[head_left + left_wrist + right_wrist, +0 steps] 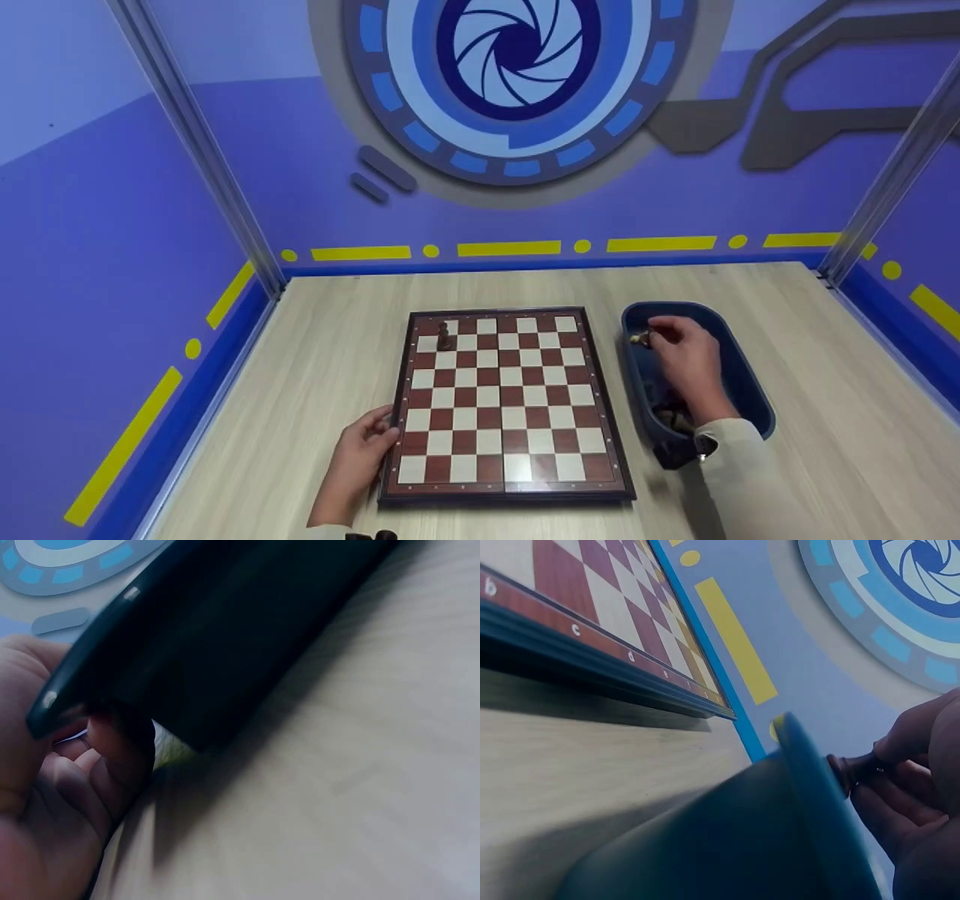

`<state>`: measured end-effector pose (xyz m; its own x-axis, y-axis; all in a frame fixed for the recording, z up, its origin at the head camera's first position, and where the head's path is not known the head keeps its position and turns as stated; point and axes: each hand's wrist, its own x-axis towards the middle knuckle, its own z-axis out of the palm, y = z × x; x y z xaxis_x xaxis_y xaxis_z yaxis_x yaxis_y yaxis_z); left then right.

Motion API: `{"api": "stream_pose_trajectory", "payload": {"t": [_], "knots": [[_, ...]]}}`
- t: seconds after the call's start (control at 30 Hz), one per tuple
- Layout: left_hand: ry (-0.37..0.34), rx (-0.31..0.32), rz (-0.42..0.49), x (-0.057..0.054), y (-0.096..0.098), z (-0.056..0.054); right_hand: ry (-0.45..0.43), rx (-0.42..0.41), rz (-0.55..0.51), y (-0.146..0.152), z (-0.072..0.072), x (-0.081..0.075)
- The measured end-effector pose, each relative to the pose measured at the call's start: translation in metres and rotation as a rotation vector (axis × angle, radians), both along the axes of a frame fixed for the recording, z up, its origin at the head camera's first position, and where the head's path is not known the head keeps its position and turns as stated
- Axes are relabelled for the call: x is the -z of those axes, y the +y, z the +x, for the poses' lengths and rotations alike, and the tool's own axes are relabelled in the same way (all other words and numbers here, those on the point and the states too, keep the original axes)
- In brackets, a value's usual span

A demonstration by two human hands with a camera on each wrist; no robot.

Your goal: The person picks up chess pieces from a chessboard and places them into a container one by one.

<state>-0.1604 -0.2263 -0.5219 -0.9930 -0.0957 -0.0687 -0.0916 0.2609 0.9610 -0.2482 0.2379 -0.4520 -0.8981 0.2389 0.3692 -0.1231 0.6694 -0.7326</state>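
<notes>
The chessboard (pixel 487 390) lies unfolded on the table, with one dark chess piece (pixel 444 337) upright near its far left corner. At the board's left edge, my left hand (pixel 356 457) grips the rim, thumb at the top and fingers curled at the side and underneath. My right hand (pixel 686 364) is over the dark blue bin (pixel 750 390) and pinches a dark brown chess piece (pixel 855 769) between thumb and fingers. A small pale piece (pixel 640 340) shows beside those fingertips. More pieces (pixel 673 417) lie in the near end of the bin, partly hidden by the right wrist.
The bin stands close to the board's right side on the wooden table (pixel 330 337). Blue panels (pixel 247 165) with metal corner posts (pixel 202 150) enclose the back and sides. Letters run along the board's border (pixel 600 637).
</notes>
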Motion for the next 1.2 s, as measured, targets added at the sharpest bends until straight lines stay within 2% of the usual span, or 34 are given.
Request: {"api": "stream_pose_trajectory", "payload": {"t": [0.2, 0.6, 1.2], "knots": [[0.011, -0.008, -0.002, 0.001, -0.001, -0.001, -0.004, 0.031, 0.003, 0.001, 0.0, 0.0], [0.008, -0.009, -0.014, 0.001, -0.001, -0.001, -0.019, 0.027, 0.006, 0.001, 0.0, 0.001], [0.026, 0.044, 0.042, 0.001, -0.002, 0.0, -0.035, -0.012, -0.02, -0.009, -0.001, -0.003]]}}
